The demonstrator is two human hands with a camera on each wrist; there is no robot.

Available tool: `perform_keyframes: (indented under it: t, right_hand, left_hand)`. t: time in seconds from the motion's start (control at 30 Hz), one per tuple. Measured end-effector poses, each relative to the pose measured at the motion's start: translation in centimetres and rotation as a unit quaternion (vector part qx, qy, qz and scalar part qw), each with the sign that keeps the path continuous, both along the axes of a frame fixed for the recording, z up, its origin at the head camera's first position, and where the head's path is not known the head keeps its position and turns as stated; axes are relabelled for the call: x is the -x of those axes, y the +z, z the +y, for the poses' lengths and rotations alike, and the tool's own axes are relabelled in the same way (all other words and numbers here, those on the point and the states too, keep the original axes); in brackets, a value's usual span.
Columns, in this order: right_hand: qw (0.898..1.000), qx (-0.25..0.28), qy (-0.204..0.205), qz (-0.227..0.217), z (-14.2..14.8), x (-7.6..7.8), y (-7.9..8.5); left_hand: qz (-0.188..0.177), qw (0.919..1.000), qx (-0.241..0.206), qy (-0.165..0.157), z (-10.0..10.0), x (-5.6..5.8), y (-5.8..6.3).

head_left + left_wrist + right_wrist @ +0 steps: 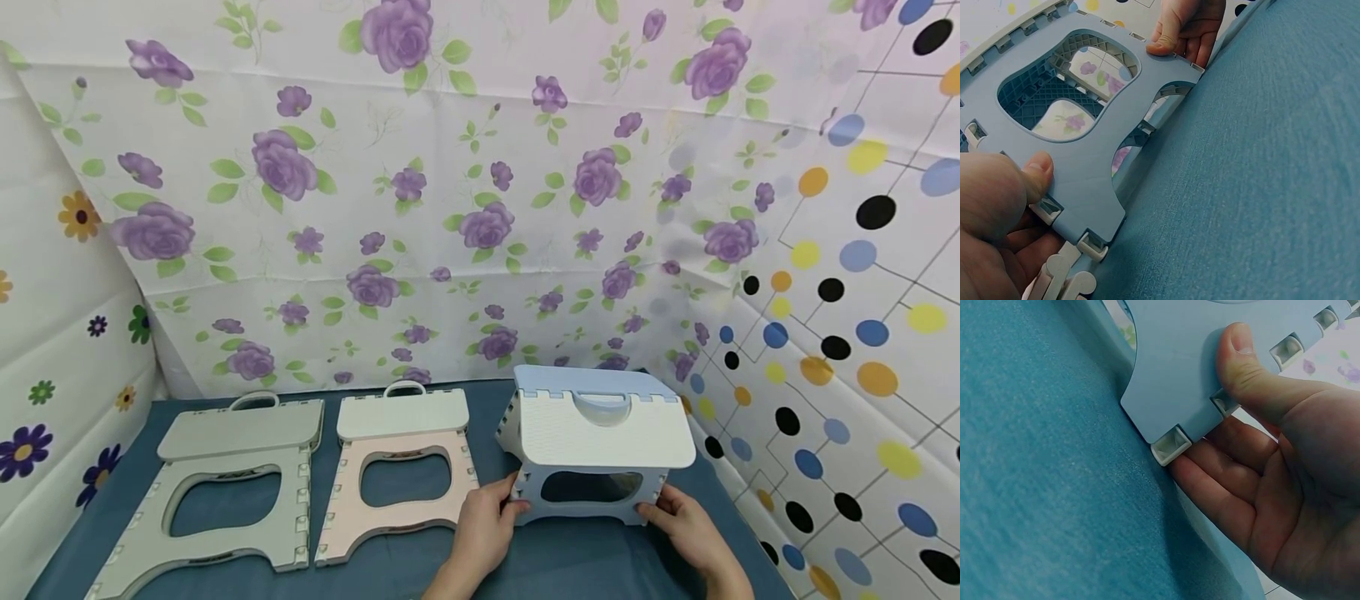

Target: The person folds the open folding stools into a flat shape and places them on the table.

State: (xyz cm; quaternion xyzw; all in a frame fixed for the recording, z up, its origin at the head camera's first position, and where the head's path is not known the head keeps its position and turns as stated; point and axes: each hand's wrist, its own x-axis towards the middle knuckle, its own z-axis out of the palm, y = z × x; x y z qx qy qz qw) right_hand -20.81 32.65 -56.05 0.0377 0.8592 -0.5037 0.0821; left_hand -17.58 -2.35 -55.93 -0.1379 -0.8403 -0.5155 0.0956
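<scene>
An unfolded folding step stool (607, 425) with a white top and light blue legs stands on the blue cloth at the right of the head view. My left hand (483, 525) grips the left edge of its front leg panel, thumb on the face and fingers behind. On the opposite edge, my right hand (686, 525) pinches the panel low down, its thumb (1241, 359) flat on the blue face. A large oval opening shows in the blue panel (1094, 159) in the left wrist view. The fingertips behind the panel are partly hidden.
Left of the blue stool, a pink and white folding stool (405, 521) and a grey-green one (232, 433) lie on the blue cloth (390, 575). A floral curtain (450, 167) hangs behind, and a dotted sheet (847, 333) borders the right side.
</scene>
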Motion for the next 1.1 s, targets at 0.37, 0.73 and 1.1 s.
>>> perform_keyframes:
  t: [0.37, 0.73, 1.1]
  right_hand:
    - [1.0, 0.002, 0.001, 0.002, -0.1, -0.06, 0.18]
    - [1.0, 0.003, -0.004, -0.002, -0.23, 0.01, 0.28]
    - [1.0, 0.005, -0.007, -0.007, -0.22, 0.07, 0.01]
  left_hand:
    - [-0.001, 1.0, 0.005, 0.001, 0.01, 0.04, 0.1]
    - [0.003, 1.0, 0.008, 0.001, 0.06, 0.01, 0.15]
    - [-0.008, 1.0, 0.003, -0.006, -0.01, 0.05, 0.13]
